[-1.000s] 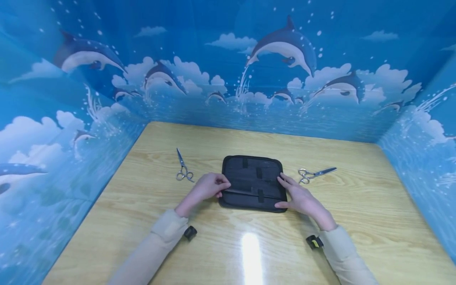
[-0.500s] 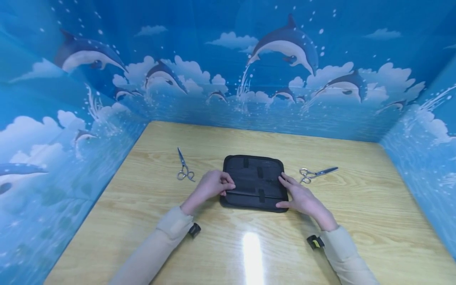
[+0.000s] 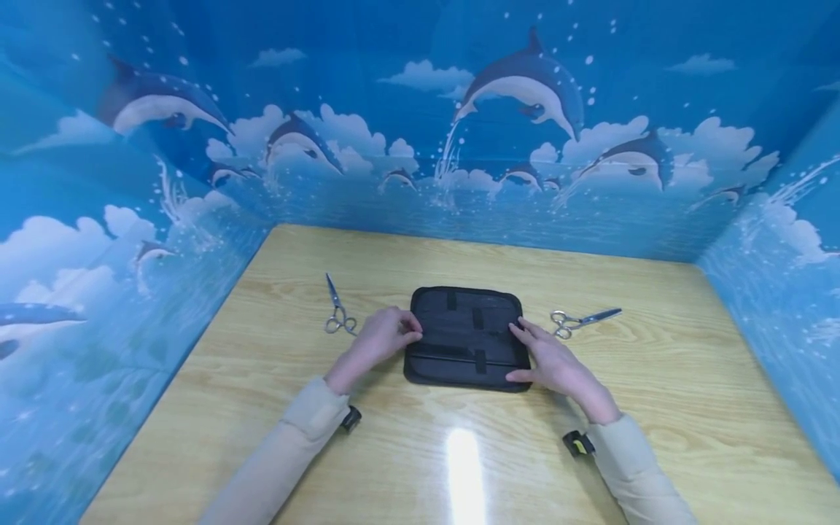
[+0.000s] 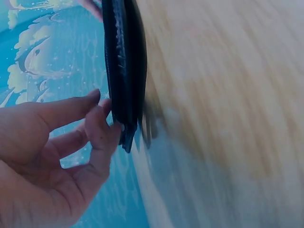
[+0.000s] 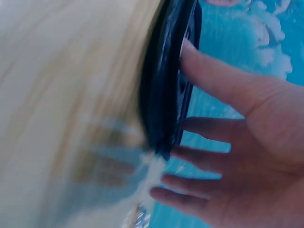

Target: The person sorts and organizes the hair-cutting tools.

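Note:
A black scissors case (image 3: 466, 335) lies on the wooden table, with several short straps and a long pocket flap showing on its upper face. My left hand (image 3: 380, 332) is at its left edge, thumb and fingers bent, their tips close together. In the left wrist view, the fingers of the left hand (image 4: 57, 142) come right up to the case's edge (image 4: 124, 61); I cannot tell whether they pinch it. The right hand (image 3: 554, 361) rests at the right edge, fingers spread. Seen from the right wrist, its thumb (image 5: 213, 76) touches the case and the other fingers are nearly straight.
Silver scissors (image 3: 337, 310) lie left of the case, blades pointing away. Another pair of scissors (image 3: 584, 319) lies to the right, close to the right fingers. Blue dolphin-print walls (image 3: 420, 124) bound the wooden table (image 3: 499, 452) at the back and sides.
Half a second ago the left fingertips reached further over the flap; now they are drawn back to the left edge. The right hand has stayed in place, and both scissors lie as before.

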Action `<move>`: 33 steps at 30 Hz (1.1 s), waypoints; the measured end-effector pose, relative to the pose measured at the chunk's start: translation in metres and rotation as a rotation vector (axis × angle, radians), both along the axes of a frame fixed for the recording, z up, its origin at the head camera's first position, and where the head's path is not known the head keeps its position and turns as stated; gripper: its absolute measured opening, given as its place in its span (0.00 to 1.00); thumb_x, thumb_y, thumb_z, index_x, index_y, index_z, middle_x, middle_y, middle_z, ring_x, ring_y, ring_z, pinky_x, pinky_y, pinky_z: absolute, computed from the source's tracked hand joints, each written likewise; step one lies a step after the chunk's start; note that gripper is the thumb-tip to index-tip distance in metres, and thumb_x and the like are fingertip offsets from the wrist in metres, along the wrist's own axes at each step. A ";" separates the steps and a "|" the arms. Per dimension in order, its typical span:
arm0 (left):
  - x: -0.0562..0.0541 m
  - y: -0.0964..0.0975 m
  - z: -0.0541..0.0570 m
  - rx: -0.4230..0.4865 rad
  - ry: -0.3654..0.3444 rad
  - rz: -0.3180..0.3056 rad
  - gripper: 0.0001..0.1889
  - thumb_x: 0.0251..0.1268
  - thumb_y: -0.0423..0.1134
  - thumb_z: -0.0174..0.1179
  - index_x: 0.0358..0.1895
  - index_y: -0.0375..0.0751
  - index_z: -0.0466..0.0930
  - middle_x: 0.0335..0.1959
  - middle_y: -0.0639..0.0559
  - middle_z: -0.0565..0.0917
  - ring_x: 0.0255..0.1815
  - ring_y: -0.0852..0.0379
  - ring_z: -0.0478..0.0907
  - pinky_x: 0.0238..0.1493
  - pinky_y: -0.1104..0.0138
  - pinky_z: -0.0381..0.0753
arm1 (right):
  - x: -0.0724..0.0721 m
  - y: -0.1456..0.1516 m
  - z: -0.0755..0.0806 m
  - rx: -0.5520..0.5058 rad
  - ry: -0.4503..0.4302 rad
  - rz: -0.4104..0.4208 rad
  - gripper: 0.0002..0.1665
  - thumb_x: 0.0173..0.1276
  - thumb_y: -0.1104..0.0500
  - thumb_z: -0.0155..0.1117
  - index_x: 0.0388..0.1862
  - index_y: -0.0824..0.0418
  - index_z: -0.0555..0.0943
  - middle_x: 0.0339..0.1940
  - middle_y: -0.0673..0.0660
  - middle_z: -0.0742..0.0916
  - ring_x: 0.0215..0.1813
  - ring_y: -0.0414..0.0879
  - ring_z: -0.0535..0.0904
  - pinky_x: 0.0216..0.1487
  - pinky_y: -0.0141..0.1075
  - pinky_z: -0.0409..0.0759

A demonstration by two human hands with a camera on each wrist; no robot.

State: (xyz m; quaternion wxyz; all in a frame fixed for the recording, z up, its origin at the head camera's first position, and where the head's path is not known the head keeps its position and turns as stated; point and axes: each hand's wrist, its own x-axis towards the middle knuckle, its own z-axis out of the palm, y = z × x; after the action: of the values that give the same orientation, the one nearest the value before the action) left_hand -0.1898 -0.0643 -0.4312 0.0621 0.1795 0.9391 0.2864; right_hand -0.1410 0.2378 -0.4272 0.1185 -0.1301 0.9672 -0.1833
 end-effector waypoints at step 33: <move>0.003 -0.005 -0.001 -0.024 0.017 0.062 0.04 0.59 0.33 0.70 0.33 0.45 0.85 0.28 0.54 0.87 0.28 0.60 0.81 0.34 0.66 0.79 | -0.007 -0.069 -0.010 -0.025 0.347 0.384 0.22 0.59 0.65 0.77 0.51 0.48 0.90 0.48 0.53 0.84 0.46 0.47 0.82 0.45 0.41 0.84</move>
State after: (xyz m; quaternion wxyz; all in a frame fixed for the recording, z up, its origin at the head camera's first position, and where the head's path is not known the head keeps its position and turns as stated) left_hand -0.1868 -0.0690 -0.4324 0.0473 0.1522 0.9481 0.2752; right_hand -0.1483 0.1686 -0.4372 -0.0183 -0.3424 0.9282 -0.1441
